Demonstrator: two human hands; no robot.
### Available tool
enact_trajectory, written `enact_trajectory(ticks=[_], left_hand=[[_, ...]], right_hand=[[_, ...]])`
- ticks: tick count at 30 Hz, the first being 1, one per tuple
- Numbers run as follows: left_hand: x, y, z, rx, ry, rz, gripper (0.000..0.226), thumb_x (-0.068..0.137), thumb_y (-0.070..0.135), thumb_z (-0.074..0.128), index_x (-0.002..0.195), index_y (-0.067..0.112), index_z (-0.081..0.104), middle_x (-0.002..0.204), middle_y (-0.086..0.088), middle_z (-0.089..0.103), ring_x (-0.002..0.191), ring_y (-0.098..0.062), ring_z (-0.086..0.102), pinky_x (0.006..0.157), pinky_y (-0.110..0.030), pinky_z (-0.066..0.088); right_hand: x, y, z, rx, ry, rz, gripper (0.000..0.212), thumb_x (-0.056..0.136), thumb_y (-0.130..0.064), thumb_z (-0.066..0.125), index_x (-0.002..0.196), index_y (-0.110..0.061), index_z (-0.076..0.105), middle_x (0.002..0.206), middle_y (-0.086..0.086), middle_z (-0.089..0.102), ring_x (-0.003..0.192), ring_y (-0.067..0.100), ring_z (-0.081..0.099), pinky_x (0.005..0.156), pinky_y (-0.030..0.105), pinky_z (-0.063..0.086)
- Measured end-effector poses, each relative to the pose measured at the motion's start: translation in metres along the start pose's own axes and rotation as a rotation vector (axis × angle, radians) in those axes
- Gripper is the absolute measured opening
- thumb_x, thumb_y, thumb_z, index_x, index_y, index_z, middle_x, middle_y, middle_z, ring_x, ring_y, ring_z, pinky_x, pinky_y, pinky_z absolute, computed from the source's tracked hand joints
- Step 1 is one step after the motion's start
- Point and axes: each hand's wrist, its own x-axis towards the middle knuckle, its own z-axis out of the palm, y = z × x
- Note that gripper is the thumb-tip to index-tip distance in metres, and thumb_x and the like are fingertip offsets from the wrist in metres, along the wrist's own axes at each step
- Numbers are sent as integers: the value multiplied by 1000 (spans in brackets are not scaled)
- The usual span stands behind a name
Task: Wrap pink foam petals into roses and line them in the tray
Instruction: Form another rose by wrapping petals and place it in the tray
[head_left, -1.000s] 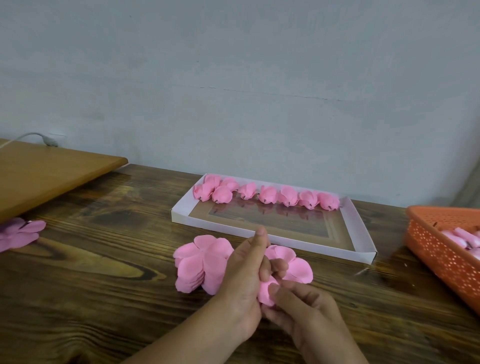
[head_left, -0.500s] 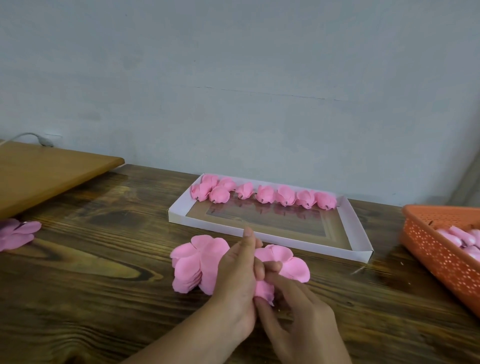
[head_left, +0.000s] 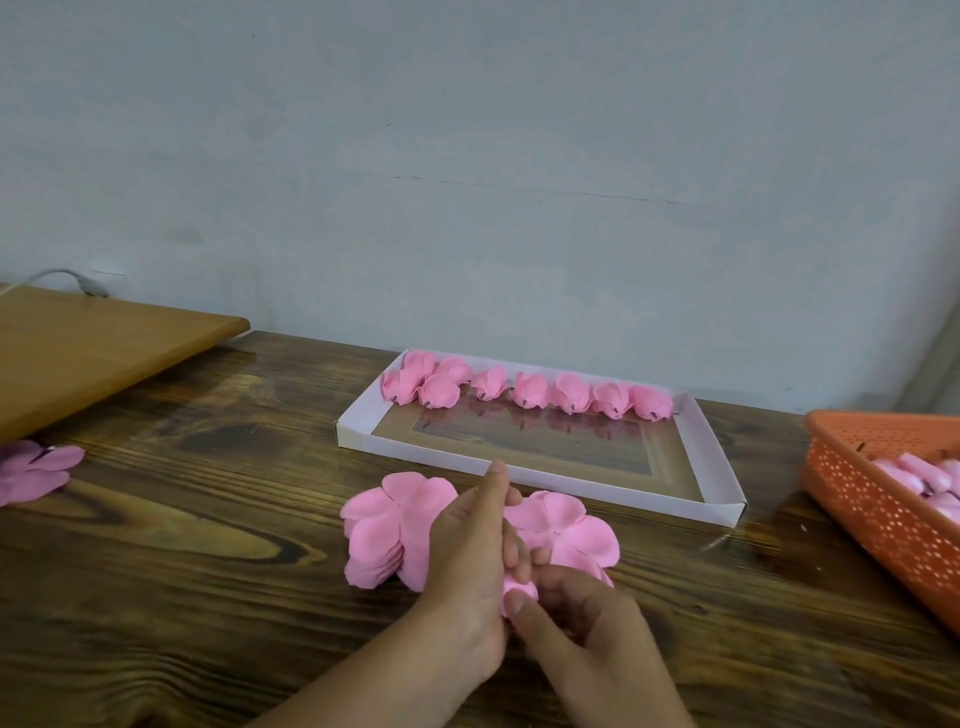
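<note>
Both hands work a pink foam petal piece just above the table, near its front. My left hand holds the piece from the left with its thumb raised. My right hand pinches a folded petal from below. The piece's far petals spread open behind my fingers. A stack of flat pink petal pieces lies on the table just left of my left hand. Beyond the hands sits a shallow white tray, with several finished pink roses lined along its far side.
An orange perforated basket holding pale pink items stands at the right edge. More pink petals lie at the far left. A lighter wooden board sits raised at the back left, with a grey cable behind it. A grey wall closes the back.
My right hand has shifted lower and folded a petal up against my left hand. The left hand has stayed in place, holding the piece.
</note>
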Motion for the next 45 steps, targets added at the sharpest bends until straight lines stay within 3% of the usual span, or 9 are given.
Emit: enact_trajectory(ticks=[2,6,14,19,28,32,35,38,45], left_hand=[[0,-1,0,-18,10,23,37,101,34,58,76,7,58,37,-3,31,29,-13,33,35,-16,39],[1,-2,0,-3,-12,36,39,101,36,58,74,8,59,37,-3,31,30,-14,34,38,-20,43],[0,3,-3,16,-122,42,39,96,35,63,64,12,62,36,-3,30,31,-15,32,41,-22,42],[1,-1,0,117,-14,81,36,100,30,60,74,5,58,34,-4,31,28,-14,33,36,-18,36],[-1,-4,-1,199,-5,136,41,97,41,62,82,3,63,37,-6,39,33,-17,39,38,-20,38],[-1,1,0,132,-110,107,37,98,43,59,85,9,62,44,-6,52,41,-18,54,46,-23,47],[0,10,1,63,-233,90,38,95,53,53,108,18,60,85,-3,79,74,-15,75,68,-32,55],[2,12,0,21,-258,124,56,81,62,54,118,20,60,107,3,78,99,-11,74,85,-33,54],[0,-6,-4,326,-286,91,56,60,51,89,106,26,69,102,4,77,86,-24,76,82,-46,63]], right_hand=[[-3,0,0,-88,32,-43,25,82,-26,75,78,-49,67,79,-29,71,77,-10,67,70,5,49],[-2,2,1,-206,53,-97,23,85,-32,73,82,-53,64,83,-36,68,84,-13,63,73,4,47],[6,-6,-12,331,-191,192,19,90,-15,67,77,-14,81,68,9,70,68,15,67,68,24,55],[1,0,-8,-114,-79,27,19,89,-35,67,77,-25,77,74,-4,73,72,7,67,69,24,55],[1,3,-2,-218,-56,-57,24,93,-35,64,71,-45,65,74,-27,69,76,-5,64,73,19,54],[4,5,-10,8,-75,-14,26,93,-21,66,72,-32,78,65,-5,70,61,3,62,70,26,55],[11,7,-16,253,-66,45,18,91,-15,67,80,-21,80,62,3,66,58,10,60,59,22,52],[17,8,-20,576,-20,102,18,76,-21,69,73,-8,79,64,10,65,56,13,60,53,21,52],[26,15,-32,795,38,55,28,82,-27,62,91,-7,79,87,15,74,69,19,70,56,25,56]])
